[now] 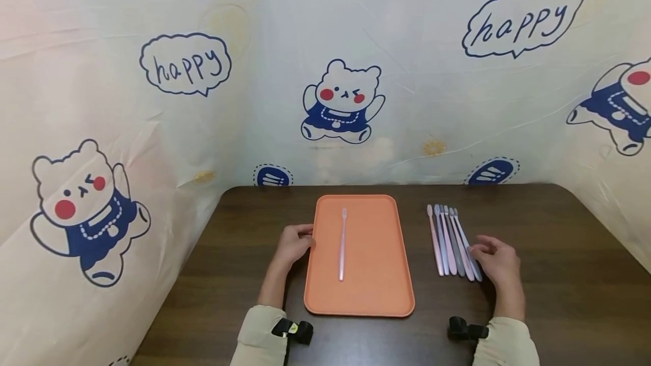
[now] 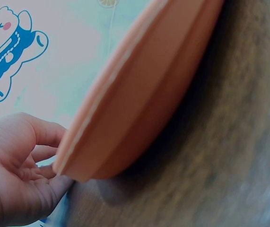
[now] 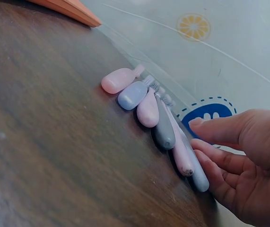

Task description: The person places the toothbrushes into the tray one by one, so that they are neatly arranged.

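Note:
An orange tray (image 1: 376, 253) lies on the table with one pale pink-lilac toothbrush (image 1: 342, 247) lengthwise on it. My left hand (image 1: 295, 244) holds the tray's left edge; in the left wrist view its fingers and thumb (image 2: 54, 187) meet at the rim. To the right of the tray, several toothbrushes (image 1: 451, 247) in pink, blue, lilac and grey lie side by side, heads away from me. Beside the rightmost one, a pale blue toothbrush (image 3: 198, 177), is my right hand (image 1: 495, 258). Its fingers are loosely bent at that handle, and the thumb stands apart above it.
The dark wooden table (image 1: 244, 225) has rounded far corners. Behind it hangs a pale curtain (image 1: 417, 100) printed with bears and "happy" bubbles. Black straps with cameras (image 1: 460, 328) sit on both sleeved wrists.

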The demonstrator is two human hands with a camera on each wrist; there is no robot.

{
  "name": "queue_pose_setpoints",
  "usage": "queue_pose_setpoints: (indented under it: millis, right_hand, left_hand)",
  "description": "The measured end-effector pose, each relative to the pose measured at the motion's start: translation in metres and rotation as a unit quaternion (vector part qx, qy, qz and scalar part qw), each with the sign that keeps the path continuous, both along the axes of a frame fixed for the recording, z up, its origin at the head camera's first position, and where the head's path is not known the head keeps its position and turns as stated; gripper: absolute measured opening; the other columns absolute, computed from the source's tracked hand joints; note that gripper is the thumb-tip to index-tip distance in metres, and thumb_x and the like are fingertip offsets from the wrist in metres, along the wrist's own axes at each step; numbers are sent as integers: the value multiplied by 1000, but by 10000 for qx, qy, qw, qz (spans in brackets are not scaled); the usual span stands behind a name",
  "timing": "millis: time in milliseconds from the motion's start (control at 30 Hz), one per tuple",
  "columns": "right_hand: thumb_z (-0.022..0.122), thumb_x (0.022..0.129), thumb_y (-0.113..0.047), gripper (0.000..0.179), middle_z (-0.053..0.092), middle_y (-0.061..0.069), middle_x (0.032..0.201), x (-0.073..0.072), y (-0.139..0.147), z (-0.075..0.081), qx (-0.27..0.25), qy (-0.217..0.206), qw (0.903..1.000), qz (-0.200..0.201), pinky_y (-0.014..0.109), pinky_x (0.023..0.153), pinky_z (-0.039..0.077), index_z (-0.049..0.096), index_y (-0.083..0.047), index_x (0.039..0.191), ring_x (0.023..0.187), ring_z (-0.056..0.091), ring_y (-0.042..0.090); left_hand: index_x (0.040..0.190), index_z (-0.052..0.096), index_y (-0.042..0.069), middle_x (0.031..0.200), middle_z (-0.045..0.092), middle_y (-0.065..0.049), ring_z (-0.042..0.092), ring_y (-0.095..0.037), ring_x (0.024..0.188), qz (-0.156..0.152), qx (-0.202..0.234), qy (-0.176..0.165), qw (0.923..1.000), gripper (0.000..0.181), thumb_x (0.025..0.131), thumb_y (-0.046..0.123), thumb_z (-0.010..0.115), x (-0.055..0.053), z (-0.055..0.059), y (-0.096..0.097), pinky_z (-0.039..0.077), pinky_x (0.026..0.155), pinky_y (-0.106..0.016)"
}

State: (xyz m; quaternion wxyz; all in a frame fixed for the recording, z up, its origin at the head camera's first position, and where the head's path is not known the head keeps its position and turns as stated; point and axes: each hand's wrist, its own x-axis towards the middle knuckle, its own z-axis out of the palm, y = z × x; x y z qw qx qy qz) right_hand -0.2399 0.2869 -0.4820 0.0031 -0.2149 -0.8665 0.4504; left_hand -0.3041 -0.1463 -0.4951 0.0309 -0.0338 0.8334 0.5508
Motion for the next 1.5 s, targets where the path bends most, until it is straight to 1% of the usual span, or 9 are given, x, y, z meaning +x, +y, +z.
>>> queue_pose_setpoints:
  millis: [233,333,500,733,867,967,1133,1367,1500]
  right_hand:
    - [61,99,-15,52,60,31,134,1,0,3,69,-144,9999,54,52,97,43,49,5,145,119,52,43]
    - [63,98,-13,50,61,31,133,0,-2,4,70,-232,9997,-55,51,96,43,50,4,143,118,52,43]
    - [65,96,-12,47,63,30,129,-1,-3,4,124,-269,9994,-184,48,92,46,55,6,139,114,54,42]
    - [68,94,-16,45,67,29,123,1,-2,2,294,-305,9988,-243,40,81,47,60,6,133,111,55,41]
    - [68,95,-14,40,67,30,119,0,-3,3,417,-316,9983,-259,45,83,48,63,6,129,107,55,42]
    - [66,95,-15,38,67,32,118,-1,-4,4,530,-295,9978,-262,49,84,48,65,7,126,104,57,42]
    - [65,93,-20,39,62,35,124,-2,-4,6,732,-253,9968,-201,49,83,48,67,8,121,106,56,44]
    - [65,92,-20,40,58,36,130,-1,-6,11,661,-367,9971,-32,52,85,47,67,7,122,109,53,47]
    - [66,91,-20,40,62,35,126,0,-4,12,788,-285,9963,171,49,82,46,69,8,119,107,55,47]
  left_hand:
    - [128,65,-10,116,69,-25,68,-27,103,18,-43,66,10000,46,82,-6,63,-1,-2,0,58,81,-32]
    - [128,65,-9,115,69,-25,67,-25,100,10,-55,59,10000,46,82,-5,63,0,-2,0,58,81,-32]
    - [128,66,-7,115,69,-22,66,-23,99,59,-58,4,10000,45,83,-4,63,0,-2,0,58,81,-31]
    - [128,65,-9,116,69,-24,67,-24,100,-12,-73,46,10000,46,82,-5,63,1,-2,1,57,80,-31]
    - [128,66,-8,115,69,-24,66,-23,98,23,-78,46,10000,46,82,-5,64,1,-3,1,56,78,-29]
    - [128,66,-8,116,69,-23,67,-25,102,33,-55,20,10000,47,82,-5,64,0,-2,0,57,79,-31]
    - [130,65,-7,118,69,-24,69,-30,108,59,31,-63,10000,47,82,-5,64,0,-1,1,58,82,-32]
    - [129,66,-7,116,70,-23,68,-25,101,67,26,-31,10000,47,82,-4,63,0,1,1,57,79,-30]
    - [129,66,-7,116,70,-23,67,-23,100,69,7,-74,9999,47,82,-4,64,0,0,1,56,79,-29]
